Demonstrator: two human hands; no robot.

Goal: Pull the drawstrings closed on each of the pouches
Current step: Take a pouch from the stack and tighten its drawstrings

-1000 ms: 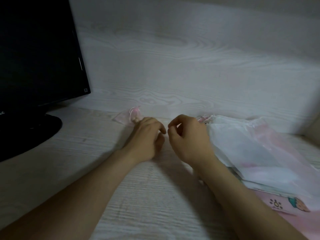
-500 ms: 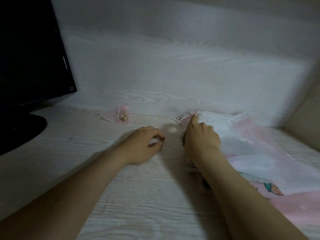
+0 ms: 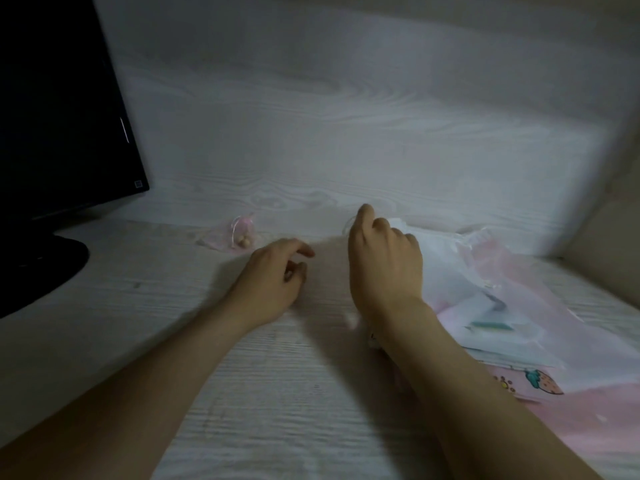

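Note:
A small pink organza pouch (image 3: 239, 233) lies gathered at its neck by the back wall, with beads showing inside. A pile of sheer white and pink pouches (image 3: 512, 306) spreads over the right of the desk. My right hand (image 3: 384, 268) is raised over the pile's left end, and its curled fingers pinch the top edge of a white pouch (image 3: 443, 265). My left hand (image 3: 275, 275) hovers low over the desk between the pink pouch and the pile, fingers loosely curled and holding nothing.
A black monitor (image 3: 59, 109) and its round base (image 3: 38, 268) fill the left side. A wood-grain wall (image 3: 346, 140) closes off the back of the white desk (image 3: 277, 410). A pink sheet with a strawberry print (image 3: 542, 384) lies under the pile.
My right hand moved right onto the pile, took hold of the white pouch's edge and lifted. My left hand drew back from the small pink pouch, which now lies free.

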